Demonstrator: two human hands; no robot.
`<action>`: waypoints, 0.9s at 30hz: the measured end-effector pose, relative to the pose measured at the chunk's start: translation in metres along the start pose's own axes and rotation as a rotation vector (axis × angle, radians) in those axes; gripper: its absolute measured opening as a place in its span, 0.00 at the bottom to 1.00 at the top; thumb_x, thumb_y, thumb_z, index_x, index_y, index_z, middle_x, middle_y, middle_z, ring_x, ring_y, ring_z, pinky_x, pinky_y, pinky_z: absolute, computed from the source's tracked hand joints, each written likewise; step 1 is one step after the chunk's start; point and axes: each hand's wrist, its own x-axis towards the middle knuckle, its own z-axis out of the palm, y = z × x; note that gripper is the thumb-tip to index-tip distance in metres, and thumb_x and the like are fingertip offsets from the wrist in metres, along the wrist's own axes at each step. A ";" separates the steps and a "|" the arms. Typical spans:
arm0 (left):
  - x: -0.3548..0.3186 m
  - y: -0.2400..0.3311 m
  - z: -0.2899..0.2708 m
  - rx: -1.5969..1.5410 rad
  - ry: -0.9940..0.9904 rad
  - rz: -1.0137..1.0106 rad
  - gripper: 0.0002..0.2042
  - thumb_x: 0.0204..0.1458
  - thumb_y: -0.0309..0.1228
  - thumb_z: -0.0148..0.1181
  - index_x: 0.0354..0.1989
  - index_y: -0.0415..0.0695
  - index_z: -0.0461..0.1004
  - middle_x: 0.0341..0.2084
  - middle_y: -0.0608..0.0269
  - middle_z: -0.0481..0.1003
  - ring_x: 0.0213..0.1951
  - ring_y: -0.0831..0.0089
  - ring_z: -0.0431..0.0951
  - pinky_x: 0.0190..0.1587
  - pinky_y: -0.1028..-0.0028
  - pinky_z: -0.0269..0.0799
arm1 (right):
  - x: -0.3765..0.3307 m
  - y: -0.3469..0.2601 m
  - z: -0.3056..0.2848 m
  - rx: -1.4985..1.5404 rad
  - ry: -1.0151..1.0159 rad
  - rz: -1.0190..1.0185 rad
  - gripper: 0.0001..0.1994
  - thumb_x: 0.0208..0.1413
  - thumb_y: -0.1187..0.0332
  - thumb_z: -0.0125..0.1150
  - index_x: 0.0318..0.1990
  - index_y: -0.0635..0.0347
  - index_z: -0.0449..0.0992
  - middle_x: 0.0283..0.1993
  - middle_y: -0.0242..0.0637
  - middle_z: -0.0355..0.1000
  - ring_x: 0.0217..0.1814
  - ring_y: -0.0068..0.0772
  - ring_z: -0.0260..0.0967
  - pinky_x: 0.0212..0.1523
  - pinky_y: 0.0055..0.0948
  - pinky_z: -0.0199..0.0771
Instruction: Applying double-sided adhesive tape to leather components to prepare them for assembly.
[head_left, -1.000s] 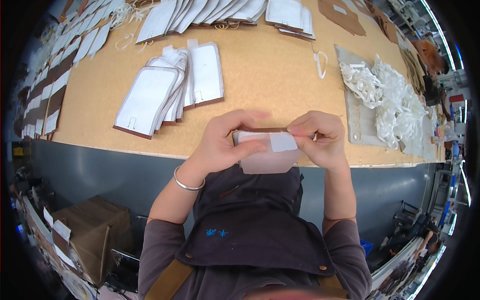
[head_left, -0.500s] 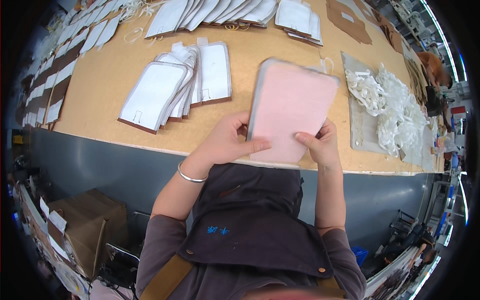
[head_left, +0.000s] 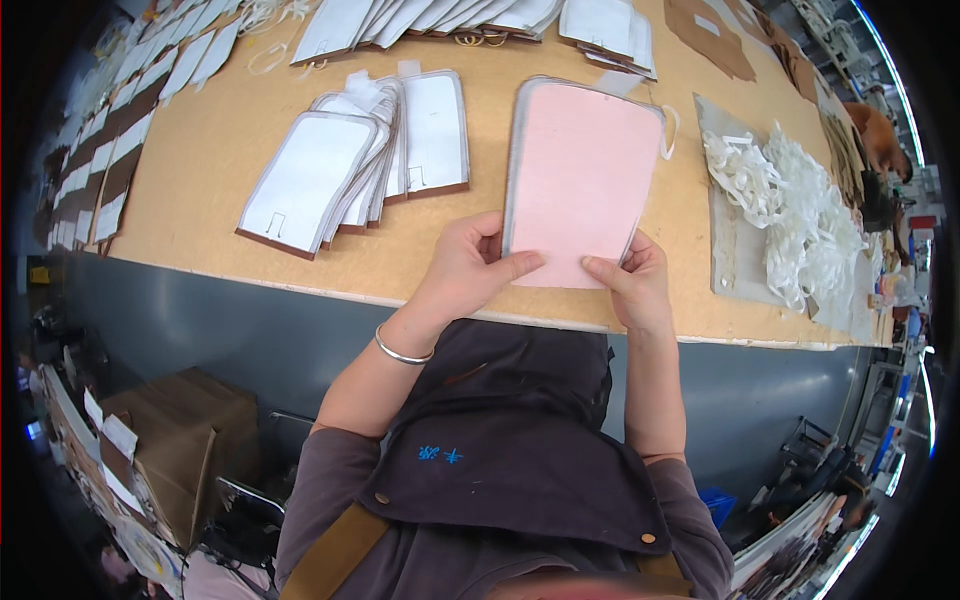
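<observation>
The pink-faced stack [head_left: 585, 180], seen edge-on a second ago, now shows its whole face above the table's [head_left: 195, 200] near side, apparently leaving the bundle's alignment easy to judge. The left hand [head_left: 480, 262] and right hand [head_left: 635, 285] pinch its near corners, thumbs on top. It looks matte, round-cornered and grey-edged; glossy white tape [head_left: 805, 220] tangles at right.
</observation>
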 end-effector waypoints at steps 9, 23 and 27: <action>0.000 -0.018 0.007 -0.014 0.209 0.163 0.13 0.47 0.16 0.58 0.42 0.33 0.71 0.36 0.62 0.75 0.36 0.80 0.74 0.40 0.80 0.71 | 0.002 -0.001 0.025 -0.104 0.150 -0.126 0.18 0.44 0.82 0.62 0.46 0.72 0.69 0.41 0.39 0.74 0.40 0.22 0.72 0.41 0.20 0.72; -0.001 0.004 0.013 -0.011 0.111 0.179 0.12 0.45 0.17 0.60 0.41 0.34 0.72 0.32 0.67 0.73 0.34 0.83 0.72 0.38 0.82 0.70 | -0.006 -0.017 0.009 -0.028 0.213 -0.318 0.36 0.42 0.73 0.66 0.60 0.68 0.53 0.55 0.49 0.63 0.58 0.36 0.61 0.55 0.33 0.62; 0.009 0.002 0.019 -0.013 0.058 0.112 0.13 0.43 0.18 0.63 0.40 0.33 0.73 0.32 0.65 0.74 0.35 0.82 0.73 0.37 0.82 0.71 | 0.003 -0.006 -0.005 0.059 -0.043 -0.153 0.26 0.45 0.76 0.63 0.54 0.64 0.63 0.50 0.41 0.67 0.52 0.29 0.65 0.53 0.30 0.66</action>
